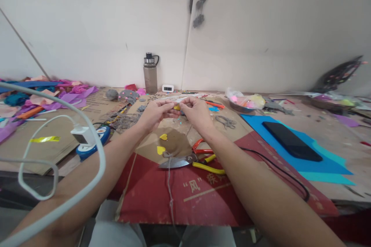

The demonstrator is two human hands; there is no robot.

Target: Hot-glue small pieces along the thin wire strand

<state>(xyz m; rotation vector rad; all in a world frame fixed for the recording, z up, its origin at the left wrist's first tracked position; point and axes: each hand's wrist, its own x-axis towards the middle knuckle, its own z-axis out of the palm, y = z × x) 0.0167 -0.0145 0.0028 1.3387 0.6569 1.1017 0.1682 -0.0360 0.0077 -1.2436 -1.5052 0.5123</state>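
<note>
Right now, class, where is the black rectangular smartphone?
In the head view, the black smartphone lies on the right, atop the flat blue sheet, just beyond the red printed cardboard's right edge.

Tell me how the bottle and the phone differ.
The bottle stands upright; the phone lies flat on a blue sheet. The bottle looks greyish and translucent; the phone is black. They share one thing: neither is in the left hand or right hand.

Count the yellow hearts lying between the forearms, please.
2: one yellow heart below the left hand, the second yellow heart just nearer the body, beside the grey string. Others may be hidden.
</note>
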